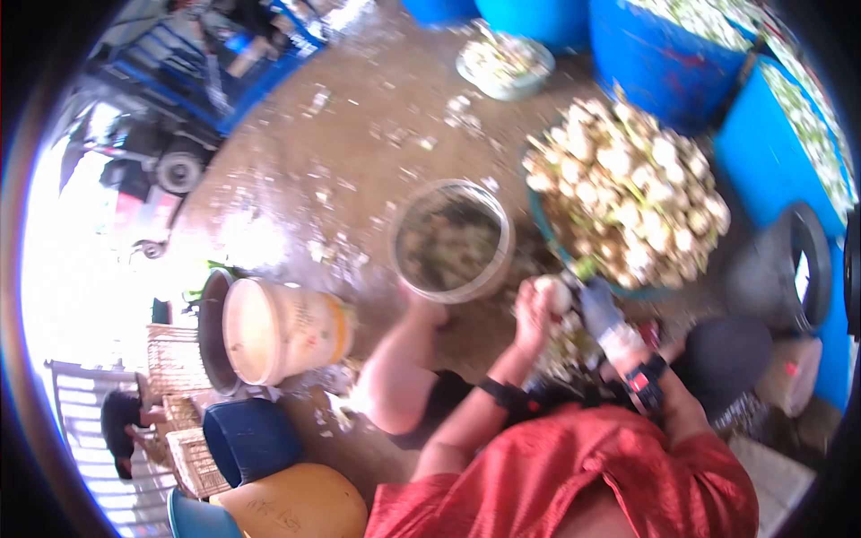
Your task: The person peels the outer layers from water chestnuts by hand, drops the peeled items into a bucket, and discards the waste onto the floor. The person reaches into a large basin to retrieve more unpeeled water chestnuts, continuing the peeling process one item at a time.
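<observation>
My left hand [536, 309] is bare and closed around a pale, round bulb vegetable [560, 296], whose exact kind I cannot make out. Beside it, my right hand [608, 314] wears a grey-blue glove and a dark watch. Its fingers look curled, but blur hides what they hold. A light green piece [584, 268] shows just beyond the gloved fingers. Right past my hands, a wide green basin [543, 222] is heaped with whitish bulbs with stalks [632, 184]. Pale scraps [569, 345] lie below my hands.
A clear-rimmed tub [507, 240] with dark contents stands left of the basin. Blue barrels [659, 67] filled with pale pieces line the right. A white bucket [287, 332] lies tipped at left, near a yellow container [296, 502]. Another person [126, 426] bends at far left. Scraps litter the wet floor.
</observation>
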`<state>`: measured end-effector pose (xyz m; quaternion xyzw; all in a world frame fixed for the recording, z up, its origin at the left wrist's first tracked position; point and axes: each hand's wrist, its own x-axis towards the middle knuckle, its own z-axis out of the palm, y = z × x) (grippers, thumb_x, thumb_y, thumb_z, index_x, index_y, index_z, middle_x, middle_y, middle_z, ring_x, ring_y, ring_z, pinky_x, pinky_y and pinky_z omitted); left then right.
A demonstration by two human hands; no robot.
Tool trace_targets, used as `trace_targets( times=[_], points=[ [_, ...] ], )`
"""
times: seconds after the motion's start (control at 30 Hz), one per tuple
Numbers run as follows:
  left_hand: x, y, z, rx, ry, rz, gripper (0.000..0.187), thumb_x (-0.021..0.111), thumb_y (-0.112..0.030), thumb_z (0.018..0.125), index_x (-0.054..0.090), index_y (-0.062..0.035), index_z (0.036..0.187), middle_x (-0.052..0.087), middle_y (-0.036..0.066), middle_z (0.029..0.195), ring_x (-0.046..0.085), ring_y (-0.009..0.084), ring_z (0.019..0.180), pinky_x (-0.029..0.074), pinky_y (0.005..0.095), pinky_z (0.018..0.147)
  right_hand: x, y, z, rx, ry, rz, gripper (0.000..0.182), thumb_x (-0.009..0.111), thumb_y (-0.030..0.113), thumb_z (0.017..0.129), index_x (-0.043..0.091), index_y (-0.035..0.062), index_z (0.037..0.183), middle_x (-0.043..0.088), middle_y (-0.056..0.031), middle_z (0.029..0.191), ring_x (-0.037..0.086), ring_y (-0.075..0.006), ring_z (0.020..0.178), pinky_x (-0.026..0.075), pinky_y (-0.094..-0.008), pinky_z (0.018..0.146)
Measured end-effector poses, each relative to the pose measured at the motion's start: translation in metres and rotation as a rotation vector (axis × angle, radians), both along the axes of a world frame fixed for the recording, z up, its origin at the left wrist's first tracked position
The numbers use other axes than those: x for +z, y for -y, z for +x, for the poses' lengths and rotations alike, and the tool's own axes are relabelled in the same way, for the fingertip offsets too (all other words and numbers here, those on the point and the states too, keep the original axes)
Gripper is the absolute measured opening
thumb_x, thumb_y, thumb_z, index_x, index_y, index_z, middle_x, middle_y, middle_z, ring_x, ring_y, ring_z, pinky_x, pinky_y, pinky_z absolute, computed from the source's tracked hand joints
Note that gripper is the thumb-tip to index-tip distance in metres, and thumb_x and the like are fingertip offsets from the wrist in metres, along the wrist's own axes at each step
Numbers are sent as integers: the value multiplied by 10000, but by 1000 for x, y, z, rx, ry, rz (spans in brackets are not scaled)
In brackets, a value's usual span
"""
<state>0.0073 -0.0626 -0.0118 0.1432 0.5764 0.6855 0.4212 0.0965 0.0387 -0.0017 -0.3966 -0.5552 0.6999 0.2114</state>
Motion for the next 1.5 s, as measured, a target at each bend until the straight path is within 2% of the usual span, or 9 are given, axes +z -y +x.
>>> trace_targets(
  times=[0.4,0.7,0.87,0.9,0.97,1.0,1.3,1.4,1.5],
  points=[
    [5,-2,-19,-220,885,-98,589,278,-625,915,531,-128,1103,621,126,752,540,215,491,373,282,357,-3,-21,31,269,-47,398,275,710,125,778,616,7,1008,669,-91,902,612,-176,806,491,-332,739],
    [16,-6,13,5,-243,-114,506,599,-399,846,471,-35,1174,581,34,793,518,81,545,381,209,425,-42,-10,27,53,-223,227,258,627,82,828,598,13,1075,643,-73,968,586,-146,847,484,-302,745],
    [24,3,-12,-327,565,84,476,561,-483,821,605,-45,999,598,43,664,480,96,430,355,219,385,-21,-19,42,350,40,814,171,519,69,852,611,33,992,649,-41,829,602,-130,672,480,-301,570],
    [18,0,-16,-365,703,100,489,548,-493,818,609,-55,1026,613,50,698,480,88,449,335,218,379,-19,-16,41,224,-55,482,185,498,94,854,605,19,984,649,-46,853,600,-125,696,466,-296,560],
    [2,-3,-13,-274,543,48,491,520,-525,842,602,-80,1032,614,39,724,508,105,502,366,251,387,-28,-21,37,201,-127,3,317,468,269,910,540,68,1143,555,2,1049,547,-98,925,470,-266,736],
    [13,-2,-13,-210,334,-44,494,502,-538,857,584,-93,1053,613,29,745,524,114,537,368,252,387,-42,-25,38,255,-36,466,284,473,200,886,551,51,1114,566,-6,1011,548,-96,890,461,-248,709],
    [23,0,-12,46,-160,-140,617,795,-180,604,512,24,1113,594,81,918,576,164,790,481,290,731,-61,-38,34,185,-116,221,286,542,19,827,526,-18,1110,586,-77,1041,548,-158,918,471,-311,753],
    [25,-2,-20,-5,-157,-75,414,768,-102,601,602,11,963,616,50,867,560,122,795,480,271,717,-68,-57,67,270,484,552,288,483,76,891,528,-16,1161,607,-137,1104,560,-221,1021,417,-387,927],
    [30,3,-13,-171,498,296,414,654,13,708,570,-3,1113,622,83,989,625,190,869,528,342,762,-22,-61,44,368,606,730,280,546,73,819,588,9,1088,637,-117,1054,596,-228,934,455,-377,810]
  ],
)
